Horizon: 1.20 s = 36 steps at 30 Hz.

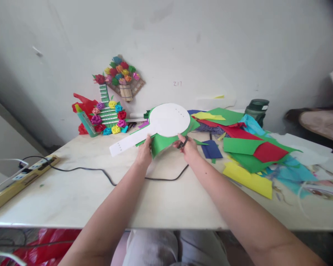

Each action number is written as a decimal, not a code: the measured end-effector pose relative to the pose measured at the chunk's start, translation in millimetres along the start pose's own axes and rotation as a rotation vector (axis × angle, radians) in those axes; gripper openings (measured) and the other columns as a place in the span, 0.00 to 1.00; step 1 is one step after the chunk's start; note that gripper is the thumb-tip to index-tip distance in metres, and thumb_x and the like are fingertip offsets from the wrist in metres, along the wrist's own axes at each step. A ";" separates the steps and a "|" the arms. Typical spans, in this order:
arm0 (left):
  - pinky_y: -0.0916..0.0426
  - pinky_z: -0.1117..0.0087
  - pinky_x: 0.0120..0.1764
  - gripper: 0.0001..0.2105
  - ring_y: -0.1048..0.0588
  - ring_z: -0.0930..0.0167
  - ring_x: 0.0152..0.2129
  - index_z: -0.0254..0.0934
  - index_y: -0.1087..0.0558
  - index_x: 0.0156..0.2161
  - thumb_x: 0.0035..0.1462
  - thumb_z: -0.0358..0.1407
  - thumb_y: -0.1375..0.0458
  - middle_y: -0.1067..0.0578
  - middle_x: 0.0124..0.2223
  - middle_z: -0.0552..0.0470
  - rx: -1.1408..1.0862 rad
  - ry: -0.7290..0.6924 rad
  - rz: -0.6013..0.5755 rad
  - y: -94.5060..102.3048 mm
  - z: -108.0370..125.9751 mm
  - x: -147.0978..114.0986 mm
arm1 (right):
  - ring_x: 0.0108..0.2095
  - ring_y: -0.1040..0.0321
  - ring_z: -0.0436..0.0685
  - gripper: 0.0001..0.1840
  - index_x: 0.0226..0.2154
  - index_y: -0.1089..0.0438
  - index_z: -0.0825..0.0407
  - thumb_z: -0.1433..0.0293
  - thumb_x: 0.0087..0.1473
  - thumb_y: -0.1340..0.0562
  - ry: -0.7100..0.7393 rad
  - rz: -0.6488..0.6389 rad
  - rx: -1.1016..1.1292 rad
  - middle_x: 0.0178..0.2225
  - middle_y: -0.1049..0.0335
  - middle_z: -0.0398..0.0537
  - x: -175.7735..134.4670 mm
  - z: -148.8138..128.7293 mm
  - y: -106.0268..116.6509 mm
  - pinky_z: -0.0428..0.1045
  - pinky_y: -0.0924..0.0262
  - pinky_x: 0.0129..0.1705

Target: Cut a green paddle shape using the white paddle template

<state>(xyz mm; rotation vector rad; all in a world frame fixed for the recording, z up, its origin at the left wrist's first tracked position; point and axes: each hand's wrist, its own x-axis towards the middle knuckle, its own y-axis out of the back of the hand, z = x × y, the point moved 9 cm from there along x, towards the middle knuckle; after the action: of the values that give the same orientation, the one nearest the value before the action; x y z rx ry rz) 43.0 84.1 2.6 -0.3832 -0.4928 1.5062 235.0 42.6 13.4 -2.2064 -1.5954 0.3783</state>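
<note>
A white banjo-shaped cutout (170, 119), with a round body and a straight neck, lies against a sheet of green paper (163, 145) that shows around its edges. Small dots mark the neck's end and the round part. My left hand (145, 147) pinches the cutout and green paper where neck meets body, thumb on top. In my right hand (189, 147) is a pair of scissors (184, 142) with dark handles, at the lower right edge of the green paper. Its blades are hidden. Both hands are raised a little over the white table (166, 207).
Paper scraps in green, red, yellow (248, 179) and blue (211, 149) pile up at right, before a dark green bottle (257, 111). Flower crafts (112, 114) and a glue bottle (86, 122) stand back left. A black cable (80, 169) runs from the power strip (24, 179).
</note>
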 end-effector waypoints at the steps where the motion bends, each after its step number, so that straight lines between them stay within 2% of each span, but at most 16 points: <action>1: 0.36 0.72 0.44 0.17 0.32 0.69 0.47 0.38 0.31 0.46 0.51 0.42 0.43 0.26 0.45 0.51 -0.004 -0.042 0.071 6.3 5.1 1.0 | 0.15 0.35 0.48 0.16 0.26 0.40 0.53 0.62 0.40 0.34 -0.033 -0.018 -0.033 0.17 0.32 0.43 -2.1 2.0 -2.4 0.39 0.58 0.09; 3: 0.34 0.71 0.42 0.16 0.29 0.68 0.43 0.36 0.29 0.44 0.51 0.42 0.43 0.24 0.42 0.50 -0.025 -0.065 0.172 17.6 9.9 2.2 | 0.13 0.36 0.48 0.17 0.26 0.40 0.53 0.60 0.41 0.35 -0.077 -0.046 -0.106 0.16 0.32 0.44 -5.0 4.9 -5.0 0.39 0.59 0.09; 4: 0.34 0.71 0.41 0.16 0.28 0.69 0.41 0.36 0.29 0.43 0.51 0.42 0.43 0.24 0.40 0.50 -0.044 -0.056 0.186 21.1 10.3 3.2 | 0.13 0.37 0.48 0.17 0.27 0.40 0.53 0.59 0.41 0.35 -0.087 -0.069 -0.141 0.15 0.32 0.44 -5.8 5.7 -6.2 0.39 0.60 0.09; 9: 0.32 0.70 0.41 0.14 0.27 0.69 0.40 0.38 0.30 0.44 0.53 0.40 0.44 0.23 0.38 0.52 -0.163 -0.087 0.185 34.5 19.5 8.7 | 0.12 0.38 0.49 0.20 0.26 0.38 0.54 0.55 0.40 0.35 -0.100 -0.295 -0.293 0.14 0.33 0.45 -6.0 3.5 -14.3 0.40 0.58 0.09; 14: 0.33 0.69 0.43 0.10 0.28 0.68 0.43 0.37 0.29 0.39 0.55 0.39 0.45 0.23 0.40 0.51 -0.161 -0.107 0.208 40.8 30.1 6.7 | 0.11 0.41 0.48 0.19 0.27 0.35 0.56 0.57 0.40 0.35 -0.051 -0.510 -0.426 0.14 0.33 0.45 -6.6 -18.7 -10.6 0.41 0.59 0.10; 18: 0.33 0.68 0.43 0.09 0.27 0.68 0.41 0.35 0.29 0.37 0.53 0.38 0.43 0.23 0.36 0.50 -0.161 -0.107 0.168 37.9 33.3 4.5 | 0.12 0.42 0.47 0.19 0.29 0.33 0.58 0.58 0.42 0.36 -0.105 -0.705 -0.556 0.15 0.33 0.45 -13.5 -25.5 -3.5 0.42 0.57 0.11; 22: 0.33 0.67 0.43 0.10 0.26 0.67 0.39 0.33 0.28 0.36 0.50 0.37 0.41 0.23 0.34 0.48 -0.157 -0.115 0.100 33.5 30.9 6.3 | 0.11 0.44 0.47 0.18 0.29 0.32 0.58 0.59 0.42 0.37 -0.192 -0.857 -0.681 0.14 0.35 0.44 -25.1 -18.4 -1.0 0.42 0.54 0.12; 31: 0.34 0.63 0.45 0.17 0.25 0.64 0.37 0.30 0.27 0.35 0.43 0.42 0.36 0.23 0.34 0.44 -0.071 -0.075 -0.025 27.5 19.0 12.1 | 0.13 0.42 0.45 0.13 0.26 0.37 0.55 0.62 0.45 0.39 -0.311 -1.011 -0.907 0.15 0.35 0.41 -32.4 7.7 -4.6 0.42 0.49 0.15; 36: 0.33 0.65 0.40 0.17 0.25 0.65 0.34 0.31 0.27 0.34 0.42 0.43 0.36 0.23 0.32 0.45 -0.053 -0.075 0.013 30.3 20.7 13.3 | 0.13 0.43 0.45 0.13 0.26 0.38 0.55 0.63 0.44 0.38 -0.342 -1.018 -0.914 0.15 0.36 0.40 -30.6 7.9 0.5 0.42 0.48 0.16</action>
<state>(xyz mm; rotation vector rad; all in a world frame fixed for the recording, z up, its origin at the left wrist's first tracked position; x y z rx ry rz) 6.3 97.3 4.9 -0.3729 -0.5913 1.5270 222.3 14.7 5.8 -1.4341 -3.2378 -0.3783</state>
